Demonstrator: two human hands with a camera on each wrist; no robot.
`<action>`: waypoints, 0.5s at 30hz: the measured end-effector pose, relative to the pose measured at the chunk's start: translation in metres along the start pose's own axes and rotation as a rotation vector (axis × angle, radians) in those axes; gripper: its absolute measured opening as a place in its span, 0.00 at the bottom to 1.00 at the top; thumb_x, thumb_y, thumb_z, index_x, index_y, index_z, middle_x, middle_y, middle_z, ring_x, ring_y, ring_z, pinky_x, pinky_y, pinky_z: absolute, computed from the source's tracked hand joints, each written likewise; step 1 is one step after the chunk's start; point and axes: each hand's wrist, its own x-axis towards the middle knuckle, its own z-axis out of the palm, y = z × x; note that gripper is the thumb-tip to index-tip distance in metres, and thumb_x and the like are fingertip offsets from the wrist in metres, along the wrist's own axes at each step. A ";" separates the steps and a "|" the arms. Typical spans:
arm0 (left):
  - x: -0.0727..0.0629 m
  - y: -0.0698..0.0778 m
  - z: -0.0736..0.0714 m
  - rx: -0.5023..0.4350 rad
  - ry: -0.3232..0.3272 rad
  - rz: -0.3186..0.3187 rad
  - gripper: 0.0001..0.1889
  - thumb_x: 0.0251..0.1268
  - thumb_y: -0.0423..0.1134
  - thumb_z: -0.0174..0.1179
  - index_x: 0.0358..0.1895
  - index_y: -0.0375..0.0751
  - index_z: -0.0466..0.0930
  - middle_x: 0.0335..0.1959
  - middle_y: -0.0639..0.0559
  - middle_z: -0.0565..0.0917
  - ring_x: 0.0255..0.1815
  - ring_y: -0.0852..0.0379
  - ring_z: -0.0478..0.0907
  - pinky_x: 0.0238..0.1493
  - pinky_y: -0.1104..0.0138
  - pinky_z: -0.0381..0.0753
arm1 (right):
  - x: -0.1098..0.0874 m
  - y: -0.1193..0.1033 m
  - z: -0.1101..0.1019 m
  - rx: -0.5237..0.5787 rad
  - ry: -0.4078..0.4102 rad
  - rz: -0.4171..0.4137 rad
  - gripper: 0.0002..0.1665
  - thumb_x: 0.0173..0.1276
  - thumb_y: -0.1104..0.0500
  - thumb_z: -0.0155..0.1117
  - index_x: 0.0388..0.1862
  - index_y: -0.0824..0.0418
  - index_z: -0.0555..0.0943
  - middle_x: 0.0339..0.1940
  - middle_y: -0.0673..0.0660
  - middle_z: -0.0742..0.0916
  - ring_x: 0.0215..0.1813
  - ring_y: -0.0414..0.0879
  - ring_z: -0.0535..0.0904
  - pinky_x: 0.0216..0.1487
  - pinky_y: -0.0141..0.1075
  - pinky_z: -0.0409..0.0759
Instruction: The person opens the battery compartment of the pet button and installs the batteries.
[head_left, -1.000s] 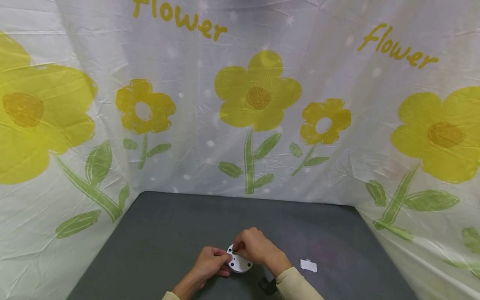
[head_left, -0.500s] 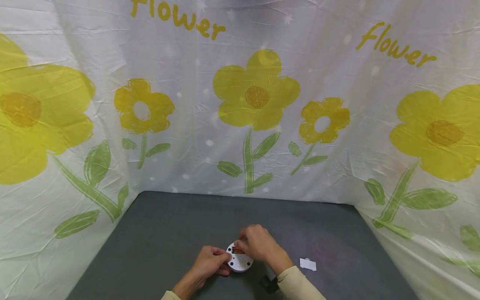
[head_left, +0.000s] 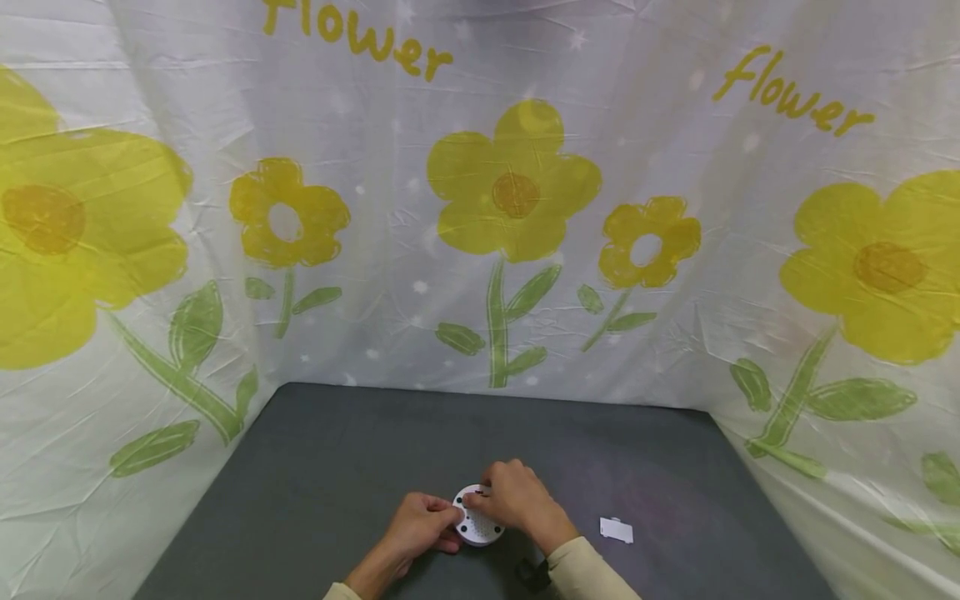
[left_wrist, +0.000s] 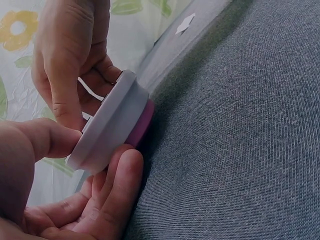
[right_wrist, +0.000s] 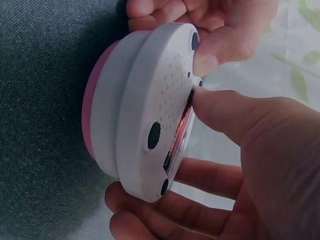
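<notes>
The device (head_left: pixel 483 534) is near the front of the dark table (head_left: pixel 375 442), held between the person's 2 hands. Its dotted white face is turned up and its pink part (right_wrist: pixel 93 100) down, close to the table; whether they touch is hard to tell. Black feet (right_wrist: pixel 154 135) stand out around the face, and something orange shows inside the open slot (right_wrist: pixel 179 134).

The left hand's (head_left: pixel 422 525) grip pinches the near-left rim, thumb on the face and fingers below. The right hand's (head_left: pixel 521 500) grip pinches the device too: the thumb presses at an end of the slot, close to the left thumb, while the fingers curl against the far-right rim.

A flat white cover (head_left: pixel 617 530) lies on the table to the right, well apart from the device. Behind hangs a pale curtain (head_left: pixel 390 250) printed with yellow flowers.
</notes>
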 end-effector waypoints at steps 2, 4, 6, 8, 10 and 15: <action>0.000 -0.001 0.001 0.001 0.004 -0.003 0.10 0.69 0.31 0.65 0.44 0.23 0.86 0.30 0.46 0.90 0.26 0.58 0.89 0.29 0.67 0.94 | -0.001 0.000 0.001 0.008 0.011 0.009 0.19 0.67 0.42 0.80 0.31 0.56 0.89 0.26 0.48 0.86 0.26 0.41 0.78 0.25 0.35 0.78; 0.001 -0.001 0.001 0.003 0.007 -0.005 0.10 0.69 0.31 0.65 0.44 0.24 0.86 0.30 0.46 0.90 0.26 0.58 0.89 0.29 0.67 0.94 | -0.001 -0.001 0.001 0.017 0.023 0.018 0.18 0.66 0.43 0.81 0.31 0.56 0.90 0.26 0.48 0.87 0.26 0.42 0.78 0.25 0.36 0.78; 0.001 -0.001 0.001 0.005 0.008 -0.006 0.10 0.69 0.31 0.65 0.44 0.24 0.86 0.30 0.46 0.90 0.26 0.58 0.89 0.29 0.66 0.94 | -0.002 -0.001 0.002 0.020 0.034 0.034 0.18 0.64 0.42 0.82 0.31 0.56 0.90 0.27 0.49 0.88 0.27 0.43 0.80 0.25 0.36 0.79; 0.000 0.000 0.000 0.003 0.007 -0.002 0.10 0.69 0.31 0.65 0.44 0.23 0.86 0.30 0.46 0.90 0.26 0.58 0.89 0.30 0.66 0.94 | -0.002 -0.001 0.002 0.024 0.043 0.045 0.19 0.64 0.42 0.82 0.32 0.56 0.91 0.29 0.50 0.89 0.29 0.45 0.82 0.26 0.37 0.81; 0.000 0.000 0.000 0.001 0.006 0.001 0.10 0.69 0.31 0.65 0.44 0.23 0.86 0.30 0.45 0.91 0.26 0.58 0.89 0.30 0.66 0.94 | -0.002 -0.001 0.002 0.025 0.046 0.050 0.20 0.64 0.42 0.82 0.34 0.57 0.92 0.31 0.52 0.90 0.30 0.46 0.84 0.27 0.39 0.82; -0.001 0.000 0.001 -0.005 0.005 0.004 0.11 0.68 0.31 0.66 0.44 0.23 0.86 0.29 0.46 0.90 0.25 0.58 0.89 0.29 0.67 0.94 | -0.004 0.004 0.003 0.028 0.038 0.024 0.21 0.68 0.41 0.79 0.39 0.58 0.92 0.35 0.54 0.92 0.34 0.50 0.87 0.31 0.42 0.85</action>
